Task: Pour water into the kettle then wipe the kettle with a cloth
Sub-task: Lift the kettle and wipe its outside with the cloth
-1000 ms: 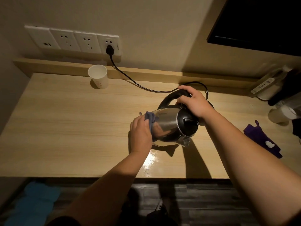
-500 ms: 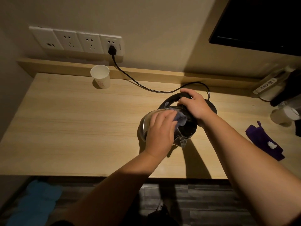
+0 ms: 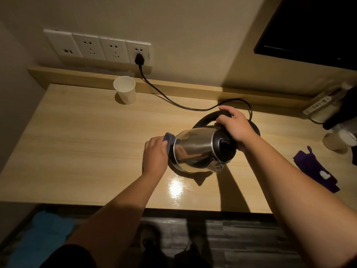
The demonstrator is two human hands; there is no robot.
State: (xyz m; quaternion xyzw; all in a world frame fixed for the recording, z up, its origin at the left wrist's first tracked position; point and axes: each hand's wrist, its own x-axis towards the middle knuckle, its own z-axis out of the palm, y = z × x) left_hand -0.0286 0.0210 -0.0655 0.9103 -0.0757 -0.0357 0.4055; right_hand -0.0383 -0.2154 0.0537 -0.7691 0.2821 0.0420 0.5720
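Observation:
A shiny steel kettle with a black lid and handle is tilted on its side above the wooden desk, lid toward me. My right hand grips its black handle. My left hand presses a small blue-grey cloth against the kettle's bottom end, at its left. Most of the cloth is hidden under my fingers. The kettle's black base lies behind my right hand.
A white paper cup stands at the back left. A black cord runs from the wall socket to the base. A purple cloth and bottles lie at the right. The desk's front edge is near me.
My left hand with the cloth slid from the kettle's top near the lid back to its left bottom end. The kettle stays tilted in my right hand.

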